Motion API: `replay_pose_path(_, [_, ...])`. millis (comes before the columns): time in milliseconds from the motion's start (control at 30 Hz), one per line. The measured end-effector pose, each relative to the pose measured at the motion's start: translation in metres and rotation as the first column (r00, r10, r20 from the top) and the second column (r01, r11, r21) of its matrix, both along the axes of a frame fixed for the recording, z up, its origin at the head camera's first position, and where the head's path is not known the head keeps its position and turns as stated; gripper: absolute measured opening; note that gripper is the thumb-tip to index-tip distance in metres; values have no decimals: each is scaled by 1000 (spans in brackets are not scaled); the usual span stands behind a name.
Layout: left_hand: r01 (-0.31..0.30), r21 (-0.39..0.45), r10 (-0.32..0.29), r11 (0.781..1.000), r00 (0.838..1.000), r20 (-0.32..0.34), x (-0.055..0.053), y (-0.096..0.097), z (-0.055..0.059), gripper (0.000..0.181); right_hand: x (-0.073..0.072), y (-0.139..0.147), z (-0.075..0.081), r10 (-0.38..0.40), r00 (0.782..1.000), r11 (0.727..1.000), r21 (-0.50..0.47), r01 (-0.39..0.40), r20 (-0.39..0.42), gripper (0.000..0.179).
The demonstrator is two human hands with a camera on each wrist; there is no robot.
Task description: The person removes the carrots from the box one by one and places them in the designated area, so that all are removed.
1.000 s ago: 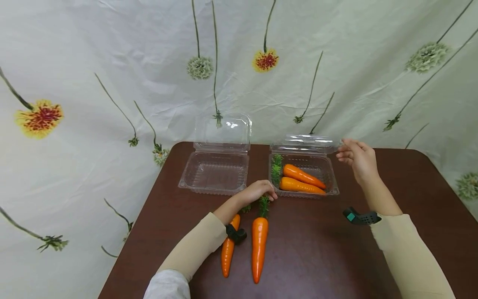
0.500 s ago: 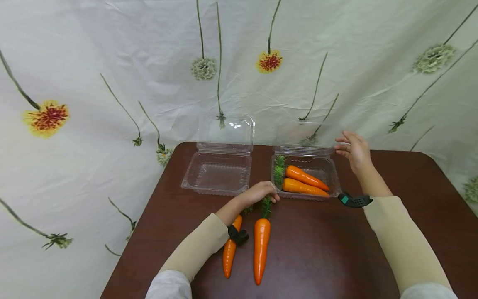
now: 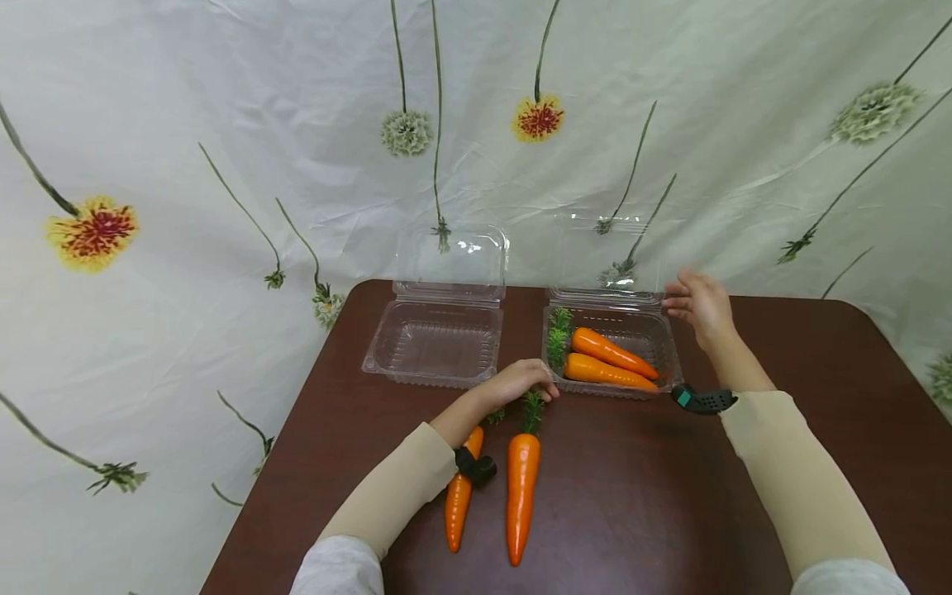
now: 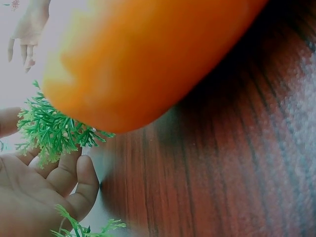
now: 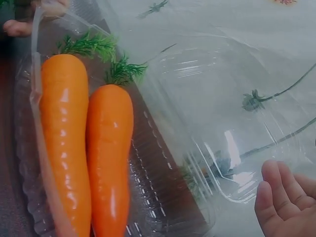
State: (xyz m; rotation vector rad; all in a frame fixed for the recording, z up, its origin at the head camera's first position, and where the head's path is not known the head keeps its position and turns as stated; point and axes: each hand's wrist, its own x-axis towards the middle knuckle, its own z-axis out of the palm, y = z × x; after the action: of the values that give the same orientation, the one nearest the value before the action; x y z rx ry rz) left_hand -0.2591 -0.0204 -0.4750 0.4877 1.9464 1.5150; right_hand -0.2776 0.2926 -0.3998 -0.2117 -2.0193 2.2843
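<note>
Two orange carrots (image 3: 610, 372) with green leafy tops lie in the right clear plastic clamshell container (image 3: 669, 364). Its transparent lid (image 5: 197, 113) stands raised against the cloth behind. Beside that lid's right edge is my right hand (image 3: 702, 310), fingers extended and holding nothing; in the right wrist view a small gap seems to separate fingertips (image 5: 271, 170) and lid. My left hand (image 3: 516, 384) rests by the container's front left corner, its fingers loosely bent. Contact with the rim is hard to tell. Two more carrots, a thick one (image 3: 523, 496) and one partly under my left wrist (image 3: 457, 504), lie on the table.
A second clear clamshell container (image 3: 372, 364) stands to the left, its lid (image 3: 454, 256) up and nothing inside. Both containers sit near the back edge of the dark brown table (image 3: 625, 496). A flower-patterned cloth (image 3: 320, 107) hangs behind.
The right container's lid has swung back from a low tilt to upright. My right hand rose with it, then drew slightly down and left. My left hand stays put.
</note>
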Motion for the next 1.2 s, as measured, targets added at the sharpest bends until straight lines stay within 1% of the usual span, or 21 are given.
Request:
replay_pose_path(100, [3,1,-3,1000,1000,-5,-1,0,-1,20,3,-2,-4,10,1000,1000,14,-10,6,71])
replay_pose_path(133, [4,0,-4,1000,1000,-6,-1,0,-1,19,4,-3,-5,11,1000,1000,20,-11,11,67])
replay_pose_path(167, [4,-2,-4,1000,1000,-6,0,0,-1,19,5,-4,-7,14,1000,1000,21,-15,18,60])
replay_pose_path(233, [7,0,-7,1000,1000,-5,0,0,0,19,8,-7,-10,20,999,998,55,-22,33,45])
replay_pose_path(333, [5,4,-5,1000,1000,-6,0,0,1,19,12,-15,-16,30,998,990,137,-37,53,37])
replay_pose_path(367, [5,7,-5,1000,1000,-8,0,0,1,19,13,-18,-18,37,998,984,171,-47,58,38])
replay_pose_path(467, [7,12,-7,1000,1000,-16,0,1,0,20,18,-27,-24,65,995,951,296,-86,79,52])
replay_pose_path(500, [8,13,-8,1000,1000,-16,0,1,0,20,19,-30,-26,81,993,939,329,-105,88,53])
replay_pose_path(567, [12,17,-12,1000,1000,-18,0,1,-1,20,22,-35,-30,113,988,903,403,-147,107,53])
replay_pose_path(633, [13,19,-13,1000,1000,-15,-1,1,-1,20,24,-39,-34,162,979,865,460,-200,120,52])
replay_pose_path(733, [14,22,-14,1000,1000,-14,-1,0,-1,20,27,-45,-40,262,956,795,532,-292,133,48])
replay_pose_path(800, [14,22,-14,1000,1000,-15,-1,0,-1,20,27,-48,-44,326,935,752,561,-347,141,44])
replay_pose_path(867, [15,22,-15,1000,1000,-16,0,-1,0,21,28,-51,-47,374,915,701,600,-386,152,40])
replay_pose_path(967, [14,19,-14,1000,1000,-15,1,0,1,20,30,-54,-49,400,903,634,663,-397,158,37])
replay_pose_path(1033, [12,15,-12,1000,1000,-14,1,0,2,20,30,-55,-50,406,900,599,698,-392,158,37])
replay_pose_path(1100, [10,14,-10,1000,1000,-14,2,0,2,20,30,-56,-50,411,898,570,723,-390,161,36])
replay_pose_path(1200, [5,13,-5,1000,1000,-11,2,0,2,20,30,-56,-52,418,893,542,742,-394,168,33])
